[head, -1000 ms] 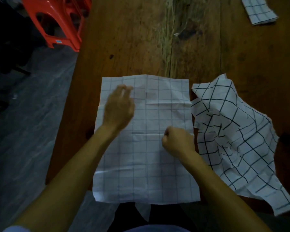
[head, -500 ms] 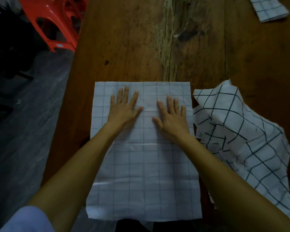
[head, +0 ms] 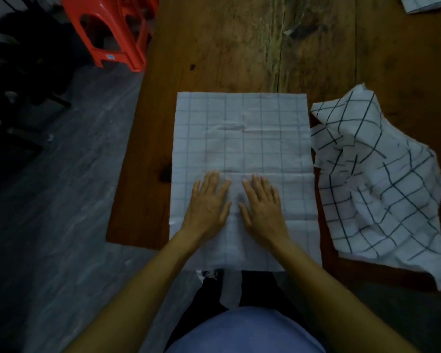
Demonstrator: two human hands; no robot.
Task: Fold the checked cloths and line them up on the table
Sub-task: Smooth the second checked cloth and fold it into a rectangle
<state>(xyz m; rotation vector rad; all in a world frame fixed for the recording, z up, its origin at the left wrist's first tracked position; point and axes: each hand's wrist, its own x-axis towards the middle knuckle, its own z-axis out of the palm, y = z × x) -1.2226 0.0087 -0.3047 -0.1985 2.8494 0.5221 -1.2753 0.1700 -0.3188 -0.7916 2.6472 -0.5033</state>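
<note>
1. Half a second back both hands were flat up near the far half of the spread cloth (head: 242, 138); now they've slid toward the person and sit on its near half. A second back the right one was bunched into a fist and the left was lifted, so this looks like a smoothing pass.
2. My read: flattening is about done and the first fold hasn't started. The cloth lies open on the desk (head: 214, 47), its near edge hanging over the desk edge.
3. Left hand (head: 207, 202): fingers straight, palm down, pressing the cloth, gripping nothing.
4. Right hand (head: 261, 203): same deal, flat and released, just beside the left.
5. A crumpled bold-checked cloth (head: 382, 189) waits just beside it on the right; a folded one (head: 421, 2) sits at the far corner.
</note>
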